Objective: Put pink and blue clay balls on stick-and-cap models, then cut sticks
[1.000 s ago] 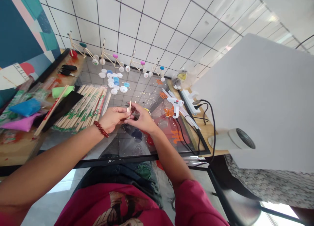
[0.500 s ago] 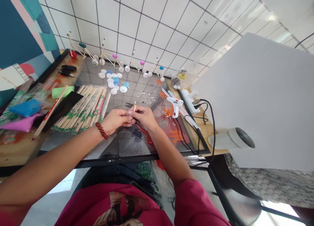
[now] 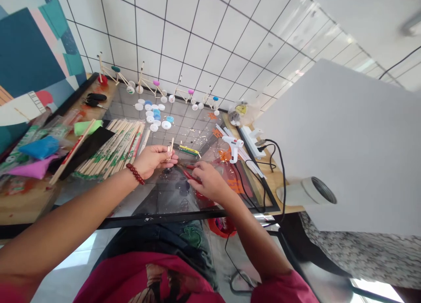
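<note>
My left hand, with a red bead bracelet on its wrist, pinches a few short pieces of wooden stick that point upward. To its right, my right hand has its fingers around the handles of red-handled pliers. The pliers' dark jaws point toward my left hand, apart from the sticks. A yellow utility knife lies on the dark glass tabletop just beyond both hands.
Packed chopsticks lie at left, near blue clay. Bottle caps and several small stick bicycles are farther back. A white glue gun, its cable and a power strip are at right. Wood scraps litter the glass.
My hands have moved apart. The right one has left the stick pieces and taken hold of the red-handled pliers. The left one keeps the pieces. The yellow knife now shows.
</note>
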{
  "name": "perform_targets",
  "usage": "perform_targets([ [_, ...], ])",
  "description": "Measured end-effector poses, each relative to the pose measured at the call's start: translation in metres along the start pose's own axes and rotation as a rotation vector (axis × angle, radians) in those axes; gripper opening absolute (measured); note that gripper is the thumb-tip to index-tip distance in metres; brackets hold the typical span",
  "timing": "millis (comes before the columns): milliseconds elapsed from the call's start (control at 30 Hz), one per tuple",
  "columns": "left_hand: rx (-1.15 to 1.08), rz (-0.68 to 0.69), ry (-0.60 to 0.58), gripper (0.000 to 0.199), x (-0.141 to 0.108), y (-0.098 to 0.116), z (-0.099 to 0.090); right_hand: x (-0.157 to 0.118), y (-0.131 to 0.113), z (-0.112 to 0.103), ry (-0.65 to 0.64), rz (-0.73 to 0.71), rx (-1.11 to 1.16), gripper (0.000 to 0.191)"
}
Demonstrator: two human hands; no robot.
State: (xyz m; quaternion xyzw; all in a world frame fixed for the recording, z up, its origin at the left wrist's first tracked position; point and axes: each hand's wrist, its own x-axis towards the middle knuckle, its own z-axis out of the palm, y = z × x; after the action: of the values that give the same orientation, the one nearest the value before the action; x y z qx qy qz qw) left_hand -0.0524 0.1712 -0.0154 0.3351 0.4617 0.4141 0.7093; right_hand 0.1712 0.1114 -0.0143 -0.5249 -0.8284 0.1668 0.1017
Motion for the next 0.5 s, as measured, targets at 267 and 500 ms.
perform_targets([
  [267, -0.018, 0.027, -0.015, 0.009, -0.002, 0.005, -0.001, 0.009, 0.004, -0.02, -0.096, 0.372, 0.717, 0.028],
  [500, 0.003, -0.033, -0.091, 0.008, -0.003, 0.003, -0.003, 0.002, 0.008, -0.036, -0.201, 0.417, 1.444, 0.024],
])
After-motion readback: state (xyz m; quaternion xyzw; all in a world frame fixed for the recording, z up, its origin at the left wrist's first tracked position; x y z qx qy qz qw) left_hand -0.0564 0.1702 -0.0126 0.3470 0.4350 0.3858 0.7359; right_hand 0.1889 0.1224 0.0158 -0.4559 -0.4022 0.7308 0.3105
